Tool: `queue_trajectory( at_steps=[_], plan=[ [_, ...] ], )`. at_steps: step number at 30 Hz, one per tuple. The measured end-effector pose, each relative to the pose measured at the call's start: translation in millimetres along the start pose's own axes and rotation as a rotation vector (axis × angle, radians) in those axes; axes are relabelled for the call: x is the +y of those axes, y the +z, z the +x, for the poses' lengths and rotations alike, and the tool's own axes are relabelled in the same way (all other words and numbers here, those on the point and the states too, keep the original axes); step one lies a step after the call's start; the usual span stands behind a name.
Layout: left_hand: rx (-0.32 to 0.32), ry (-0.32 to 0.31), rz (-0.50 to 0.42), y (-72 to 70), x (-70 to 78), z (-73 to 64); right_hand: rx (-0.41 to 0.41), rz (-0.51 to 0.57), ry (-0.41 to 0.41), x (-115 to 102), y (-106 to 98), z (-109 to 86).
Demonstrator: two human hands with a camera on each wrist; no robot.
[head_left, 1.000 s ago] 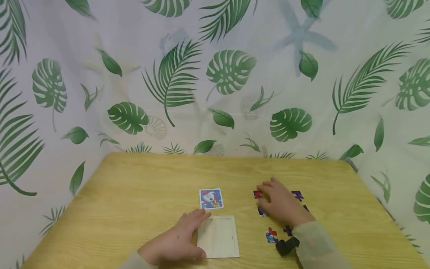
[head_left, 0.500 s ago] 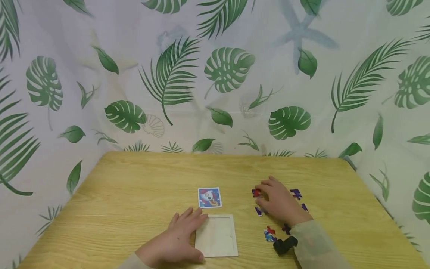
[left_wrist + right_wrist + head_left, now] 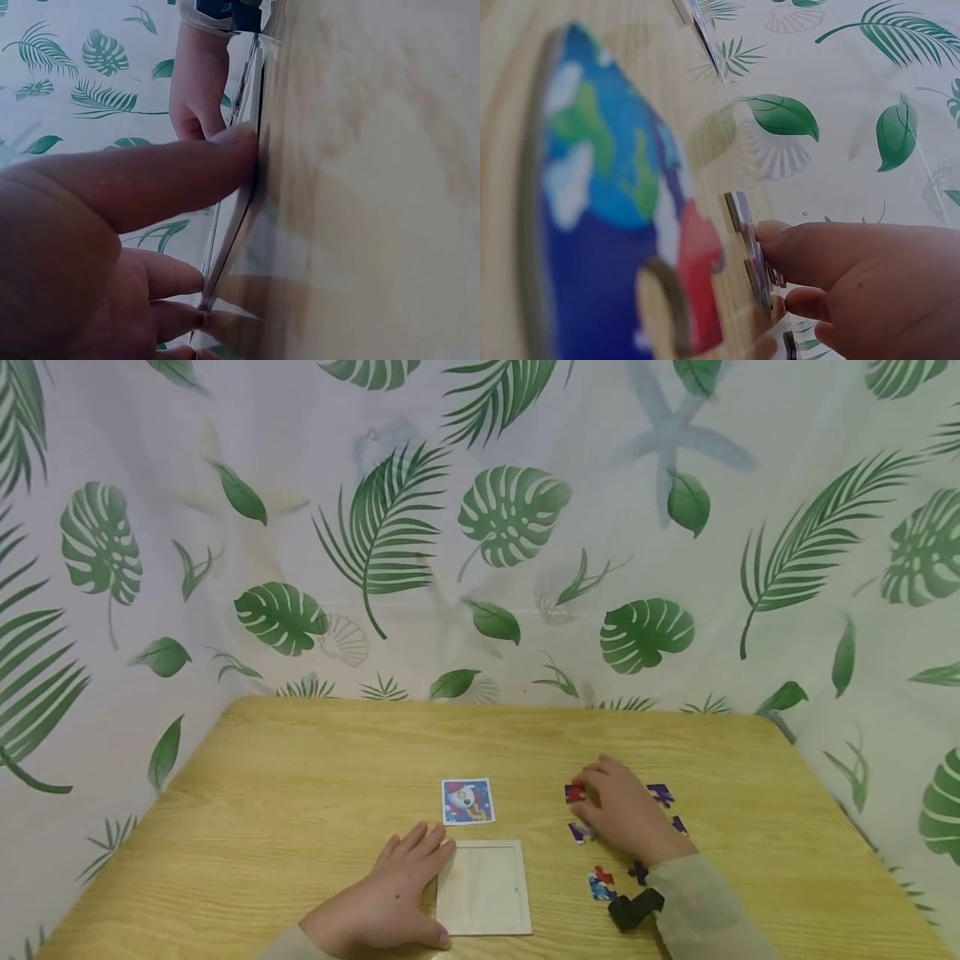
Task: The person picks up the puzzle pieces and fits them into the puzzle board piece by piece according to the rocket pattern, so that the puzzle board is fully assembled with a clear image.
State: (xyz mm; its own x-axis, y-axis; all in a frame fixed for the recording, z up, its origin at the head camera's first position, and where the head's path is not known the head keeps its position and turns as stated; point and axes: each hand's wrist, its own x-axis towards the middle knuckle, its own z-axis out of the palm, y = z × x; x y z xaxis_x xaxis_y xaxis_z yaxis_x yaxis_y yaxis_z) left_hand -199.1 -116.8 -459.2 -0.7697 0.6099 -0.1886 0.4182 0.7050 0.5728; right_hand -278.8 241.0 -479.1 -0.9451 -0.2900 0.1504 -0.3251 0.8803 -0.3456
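Note:
My left hand (image 3: 393, 889) lies spread along the left side of a square wooden puzzle tray (image 3: 522, 893). Its thumb touches the tray's edge in the left wrist view, and its fingers reach the far left corner. Over a group of jigsaw pieces on the right is my right hand (image 3: 626, 810), fingers bent down. Thumb and forefinger are at a red and purple puzzle piece (image 3: 574, 793), partly hidden by the fingers. A purple and white piece (image 3: 579, 832) shows just below the thumb. The right wrist view shows a blue piece with a globe and red part (image 3: 604, 172) close up.
A square picture card (image 3: 468, 802) lies beyond the tray. Other pieces surround the right hand: purple ones (image 3: 662, 794) behind it, a blue and red one (image 3: 602, 883) and a dark one (image 3: 638, 872) near the black wrist device (image 3: 636, 908). A leaf-print curtain (image 3: 420, 568) hangs behind the table.
The left hand's fingertips have drawn slightly left, toward the tray's edge. The right hand stays nearly still at the same piece; the head view has shifted a little.

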Motion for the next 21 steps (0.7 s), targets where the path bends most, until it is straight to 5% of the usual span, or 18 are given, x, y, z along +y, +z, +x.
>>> queue_trajectory(
  at_steps=[10,16,21],
  plan=[
    [0.026,-0.003,0.003,3.7,6.2,1.2,0.007,0.054,0.028,-11.8,-7.1,0.1],
    [0.028,-0.001,-0.006,3.0,5.9,0.2,-0.051,0.117,0.015,-62.4,-7.2,-2.4],
    [0.004,-0.019,0.003,0.4,5.6,0.9,-0.135,0.128,-0.138,-104.9,-2.4,-8.9]
  ],
)
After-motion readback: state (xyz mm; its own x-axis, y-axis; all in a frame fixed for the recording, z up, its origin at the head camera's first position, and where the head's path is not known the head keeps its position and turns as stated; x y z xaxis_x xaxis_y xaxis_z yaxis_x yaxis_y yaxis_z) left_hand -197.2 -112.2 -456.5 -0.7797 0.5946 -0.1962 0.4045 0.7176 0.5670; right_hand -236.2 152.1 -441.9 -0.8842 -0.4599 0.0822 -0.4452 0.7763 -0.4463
